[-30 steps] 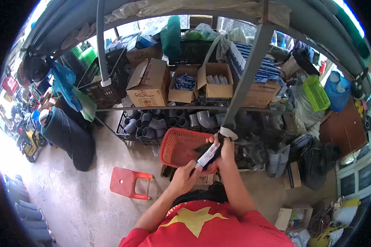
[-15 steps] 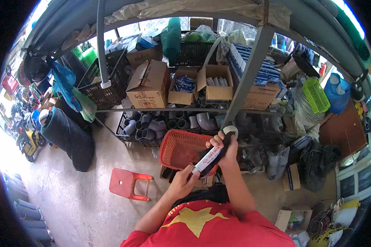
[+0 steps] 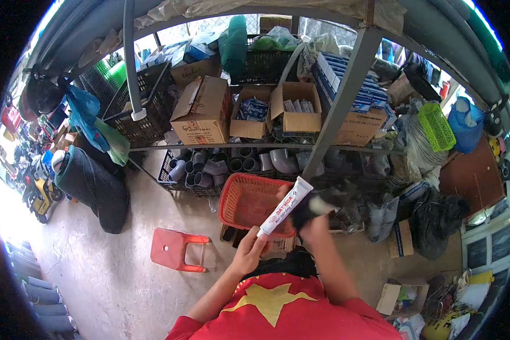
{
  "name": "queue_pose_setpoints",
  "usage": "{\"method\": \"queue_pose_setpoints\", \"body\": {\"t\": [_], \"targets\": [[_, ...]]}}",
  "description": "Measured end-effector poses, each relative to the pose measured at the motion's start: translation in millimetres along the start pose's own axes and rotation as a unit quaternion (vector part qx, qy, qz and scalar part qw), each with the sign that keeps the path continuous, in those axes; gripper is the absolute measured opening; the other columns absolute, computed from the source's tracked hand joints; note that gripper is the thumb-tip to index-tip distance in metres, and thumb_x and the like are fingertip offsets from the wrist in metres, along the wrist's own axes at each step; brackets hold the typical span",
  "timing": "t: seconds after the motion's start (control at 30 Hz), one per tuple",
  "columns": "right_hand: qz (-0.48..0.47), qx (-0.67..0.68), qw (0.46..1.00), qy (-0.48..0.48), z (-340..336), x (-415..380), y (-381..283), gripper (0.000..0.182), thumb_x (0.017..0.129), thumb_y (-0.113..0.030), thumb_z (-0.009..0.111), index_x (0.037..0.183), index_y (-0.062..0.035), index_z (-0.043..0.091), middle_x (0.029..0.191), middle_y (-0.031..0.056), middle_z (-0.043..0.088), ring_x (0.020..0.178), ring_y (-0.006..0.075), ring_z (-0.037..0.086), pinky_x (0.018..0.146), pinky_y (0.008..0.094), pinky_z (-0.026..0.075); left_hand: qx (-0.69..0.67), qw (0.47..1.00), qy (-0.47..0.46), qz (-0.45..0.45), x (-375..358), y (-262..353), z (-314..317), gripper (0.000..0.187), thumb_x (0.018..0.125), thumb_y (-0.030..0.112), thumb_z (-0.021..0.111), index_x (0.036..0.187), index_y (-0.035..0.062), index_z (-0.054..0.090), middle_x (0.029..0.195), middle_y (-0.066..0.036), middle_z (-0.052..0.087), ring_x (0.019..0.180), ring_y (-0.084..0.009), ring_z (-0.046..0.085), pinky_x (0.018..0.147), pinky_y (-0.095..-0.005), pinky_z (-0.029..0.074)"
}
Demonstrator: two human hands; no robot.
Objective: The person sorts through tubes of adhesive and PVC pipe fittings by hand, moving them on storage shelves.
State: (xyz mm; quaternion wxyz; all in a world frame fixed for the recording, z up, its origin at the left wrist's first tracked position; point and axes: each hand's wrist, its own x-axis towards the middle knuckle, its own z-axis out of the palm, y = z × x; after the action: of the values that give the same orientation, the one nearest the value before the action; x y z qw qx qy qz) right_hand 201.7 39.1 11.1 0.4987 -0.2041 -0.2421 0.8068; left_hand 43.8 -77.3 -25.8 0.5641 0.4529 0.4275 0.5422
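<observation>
My left hand (image 3: 248, 253) pinches the capped lower end of a white glue tube (image 3: 287, 207) with red lettering, which slants up to the right over a red plastic basket (image 3: 226, 205). To the right of the tube, my right hand (image 3: 316, 226) is smeared by motion. A dark, blurred item (image 3: 305, 212) with a pale round part lies at that hand; its exact shape cannot be made out. The fingers of my right hand are mostly hidden or blurred.
A metal rack holds cardboard boxes (image 3: 201, 116) above crates of grey pipe fittings (image 3: 202, 170). A slanted grey post (image 3: 343, 102) rises beyond my right hand. On the floor at left stand a red stool (image 3: 170, 249) and a dark net roll (image 3: 93, 190).
The tube and the dark item have come apart. My right hand has moved down and away from the tube, which my left hand still holds, now with its printed face fully in view.
</observation>
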Motion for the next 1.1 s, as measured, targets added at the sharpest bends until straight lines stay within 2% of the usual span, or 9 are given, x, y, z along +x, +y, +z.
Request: {"method": "queue_pose_setpoints", "body": {"t": [0.17,0.3,0.43,0.57,0.67,0.7,0.8,1.07,1.1], "targets": [[-0.028,-0.197,0.980,-0.029,1,-6,54,0.040,0.077,0.002,0.061,0.114,-0.0039,0.047,0.098,0.0087,0.059,0.094,0.0208,0.059,0.087,0.0362,0.048,0.124,0.991,-0.013,-0.042,8,-14,-1,0.025,0.094,0.019,0.051,0.083,-0.0023,0.058,0.067,-0.004,0.058,0.063,-0.0079,0.049,0.057,-0.0263,0.042],[-0.094,-0.371,0.923,0.030,-5,-8,45,0.035,0.081,-0.007,0.064,0.112,-0.0021,0.050,0.099,0.0060,0.060,0.090,0.0163,0.059,0.079,0.0313,0.047,0.255,0.965,0.060,0.017,9,7,-23,0.021,0.090,0.019,0.058,0.089,-0.0018,0.062,0.068,-0.007,0.060,0.062,-0.0094,0.051,0.059,-0.0280,0.044],[-0.088,-0.468,0.879,-0.012,-25,-8,51,0.036,0.088,-0.021,0.056,0.119,-0.0032,0.046,0.093,0.0074,0.060,0.074,0.0159,0.060,0.063,0.0309,0.050,0.071,0.995,0.068,-0.030,13,22,-56,0.023,0.091,0.018,0.058,0.106,0.0002,0.060,0.089,-0.002,0.063,0.075,-0.0087,0.056,0.066,-0.0242,0.045],[0.264,-0.271,0.926,0.005,11,-20,44,0.036,0.094,-0.026,0.044,0.124,-0.0066,0.043,0.091,0.0076,0.059,0.059,0.0127,0.057,0.042,0.0274,0.045,0.070,0.995,0.048,0.047,30,69,-40,0.027,0.091,0.014,0.057,0.114,-0.0003,0.058,0.099,-0.002,0.061,0.084,-0.0078,0.057,0.072,-0.0216,0.046],[0.248,-0.260,0.925,-0.128,1,-19,48,0.037,0.094,-0.028,0.046,0.124,-0.0061,0.044,0.094,0.0067,0.059,0.069,0.0126,0.058,0.054,0.0281,0.049,0.098,0.992,0.046,0.070,36,73,-43,0.025,0.091,0.011,0.058,0.113,-0.0007,0.061,0.100,-0.002,0.061,0.089,-0.0077,0.058,0.073,-0.0216,0.048],[0.201,-0.311,0.928,-0.044,-1,-22,54,0.041,0.091,-0.026,0.054,0.125,-0.0052,0.045,0.101,0.0063,0.059,0.087,0.0139,0.058,0.074,0.0299,0.050,0.106,0.991,0.049,0.064,36,77,-45,0.025,0.091,0.011,0.059,0.112,-0.0006,0.062,0.100,-0.002,0.062,0.089,-0.0079,0.058,0.072,-0.0219,0.049],[0.021,-0.472,0.878,-0.082,-16,-22,48,0.050,0.083,-0.019,0.066,0.126,-0.0036,0.046,0.111,0.0066,0.058,0.102,0.0150,0.053,0.088,0.0310,0.044,0.009,0.997,0.063,0.040,38,72,-52,0.021,0.087,0.005,0.063,0.107,-0.0014,0.064,0.099,-0.006,0.063,0.088,-0.0122,0.062,0.070,-0.0249,0.054],[-0.039,-0.471,0.881,-0.005,-40,-23,0,0.040,0.064,0.008,0.074,0.102,0.0015,0.062,0.097,0.0079,0.065,0.090,0.0171,0.062,0.082,0.0308,0.049,-0.045,0.991,0.060,0.109,45,73,-64,0.009,0.079,-0.006,0.066,0.087,-0.0059,0.064,0.100,-0.017,0.065,0.089,-0.0214,0.065,0.078,-0.0317,0.056],[-0.070,-0.469,0.880,-0.021,-39,-23,-2,0.022,0.072,0.003,0.071,0.093,0.0029,0.065,0.094,0.0070,0.068,0.085,0.0143,0.062,0.077,0.0311,0.049,-0.053,0.991,0.064,0.108,46,73,-64,0.008,0.080,-0.006,0.066,0.088,-0.0057,0.064,0.100,-0.016,0.065,0.089,-0.0210,0.064,0.078,-0.0311,0.056]]}}
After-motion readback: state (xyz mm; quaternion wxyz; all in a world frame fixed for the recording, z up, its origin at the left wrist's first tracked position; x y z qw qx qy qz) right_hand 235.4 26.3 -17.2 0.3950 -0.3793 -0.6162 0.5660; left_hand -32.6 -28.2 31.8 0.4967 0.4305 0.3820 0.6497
